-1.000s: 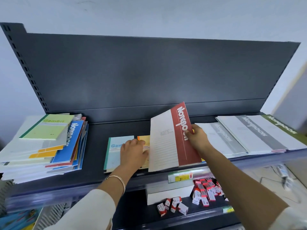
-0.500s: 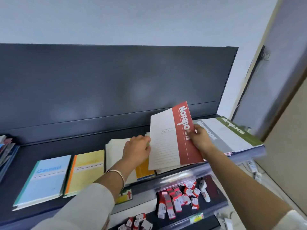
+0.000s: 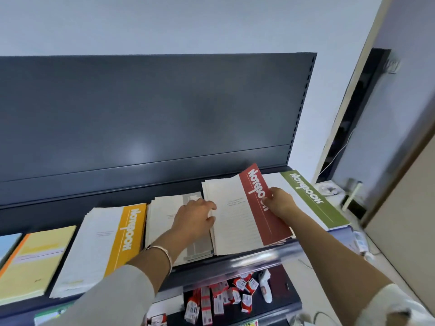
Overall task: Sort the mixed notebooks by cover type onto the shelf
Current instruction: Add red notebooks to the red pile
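Head view: the red-banded notebook (image 3: 244, 217) lies on top of a stack at the front of the shelf (image 3: 259, 258). The right hand (image 3: 281, 203) pinches its red band at the right edge, thumb on top. The left hand (image 3: 195, 220), fingers curled, touches its left edge; whether it grips the notebook cannot be told. Left of the notebook: a grey-banded stack (image 3: 162, 220), then a yellow-banded stack (image 3: 110, 241). Right of it: a green-banded stack (image 3: 310, 198).

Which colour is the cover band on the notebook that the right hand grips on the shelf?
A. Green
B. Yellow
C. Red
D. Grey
C: the right hand pinches the red-band notebook by its red band, while the green-band pile lies untouched beside it to the right.
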The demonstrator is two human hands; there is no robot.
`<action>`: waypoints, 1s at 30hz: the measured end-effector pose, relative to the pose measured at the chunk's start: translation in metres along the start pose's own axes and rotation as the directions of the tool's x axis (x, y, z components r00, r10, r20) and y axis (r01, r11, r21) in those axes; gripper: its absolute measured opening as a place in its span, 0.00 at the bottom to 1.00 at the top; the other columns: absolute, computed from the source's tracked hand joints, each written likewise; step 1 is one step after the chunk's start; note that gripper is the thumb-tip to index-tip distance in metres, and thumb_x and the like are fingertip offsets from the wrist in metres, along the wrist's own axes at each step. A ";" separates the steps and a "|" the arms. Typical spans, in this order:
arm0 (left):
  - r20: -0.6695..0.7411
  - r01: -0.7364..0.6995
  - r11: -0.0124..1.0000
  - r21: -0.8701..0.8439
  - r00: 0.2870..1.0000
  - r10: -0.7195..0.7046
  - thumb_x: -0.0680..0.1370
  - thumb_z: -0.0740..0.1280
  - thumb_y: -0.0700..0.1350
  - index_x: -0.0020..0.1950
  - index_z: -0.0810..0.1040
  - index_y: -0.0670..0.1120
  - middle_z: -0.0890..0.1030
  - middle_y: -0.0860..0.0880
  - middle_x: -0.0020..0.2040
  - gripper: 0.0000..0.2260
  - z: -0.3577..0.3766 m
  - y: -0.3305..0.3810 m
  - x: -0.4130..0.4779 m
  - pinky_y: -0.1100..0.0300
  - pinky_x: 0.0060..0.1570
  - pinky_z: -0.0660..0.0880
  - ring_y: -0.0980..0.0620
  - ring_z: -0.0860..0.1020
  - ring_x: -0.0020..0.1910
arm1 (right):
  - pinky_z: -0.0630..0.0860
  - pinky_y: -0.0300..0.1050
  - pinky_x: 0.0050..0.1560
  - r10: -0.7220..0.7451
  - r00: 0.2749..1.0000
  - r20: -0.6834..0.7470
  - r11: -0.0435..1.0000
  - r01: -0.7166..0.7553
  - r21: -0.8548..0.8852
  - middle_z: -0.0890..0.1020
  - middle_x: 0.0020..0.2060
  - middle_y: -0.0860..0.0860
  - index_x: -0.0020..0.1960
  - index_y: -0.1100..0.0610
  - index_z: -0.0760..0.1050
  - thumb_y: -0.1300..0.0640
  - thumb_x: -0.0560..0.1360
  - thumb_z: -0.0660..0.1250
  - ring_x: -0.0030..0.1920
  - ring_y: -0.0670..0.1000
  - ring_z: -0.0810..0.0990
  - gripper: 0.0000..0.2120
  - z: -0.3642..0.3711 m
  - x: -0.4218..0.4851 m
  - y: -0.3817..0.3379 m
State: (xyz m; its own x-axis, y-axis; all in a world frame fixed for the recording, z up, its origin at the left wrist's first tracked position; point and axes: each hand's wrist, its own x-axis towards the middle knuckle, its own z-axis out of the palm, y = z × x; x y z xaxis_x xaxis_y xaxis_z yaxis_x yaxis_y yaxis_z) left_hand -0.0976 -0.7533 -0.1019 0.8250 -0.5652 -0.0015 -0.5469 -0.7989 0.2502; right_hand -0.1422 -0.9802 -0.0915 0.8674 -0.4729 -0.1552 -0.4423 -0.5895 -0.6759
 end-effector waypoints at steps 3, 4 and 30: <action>0.016 -0.024 1.000 0.008 1.000 0.024 0.80 0.59 0.49 0.69 0.69 0.52 0.72 0.50 0.67 0.17 0.006 0.014 0.016 0.52 0.63 0.69 0.48 0.70 0.65 | 0.73 0.49 0.53 0.036 0.998 -0.057 0.988 -0.044 -0.145 0.79 0.57 0.57 0.61 0.57 0.72 0.54 0.79 0.60 0.55 0.58 0.78 0.13 -0.014 0.014 0.017; 0.029 -0.031 0.999 0.009 0.999 0.031 0.80 0.59 0.49 0.69 0.68 0.52 0.71 0.50 0.67 0.17 0.008 0.019 0.021 0.52 0.63 0.68 0.48 0.69 0.65 | 0.73 0.48 0.51 0.050 0.994 -0.092 0.981 -0.067 -0.181 0.79 0.56 0.57 0.61 0.56 0.71 0.53 0.79 0.60 0.54 0.58 0.78 0.12 -0.021 0.018 0.024; 0.198 -0.121 0.983 0.136 0.976 0.092 0.77 0.58 0.62 0.74 0.57 0.57 0.57 0.51 0.75 0.28 0.056 0.101 0.078 0.48 0.66 0.59 0.45 0.58 0.72 | 0.43 0.69 0.71 -0.031 0.999 0.028 0.830 0.042 -0.556 0.51 0.77 0.51 0.76 0.44 0.53 0.39 0.80 0.47 0.77 0.57 0.47 0.26 -0.015 0.050 0.084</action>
State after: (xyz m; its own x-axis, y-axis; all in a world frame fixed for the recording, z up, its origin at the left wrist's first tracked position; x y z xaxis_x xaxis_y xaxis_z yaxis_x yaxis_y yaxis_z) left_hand -0.0970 -0.8897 -0.1313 0.7263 -0.6660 -0.1703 -0.6567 -0.7454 0.1142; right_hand -0.1396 -1.0632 -0.1456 0.8869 -0.4355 -0.1543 -0.4578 -0.8732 -0.1670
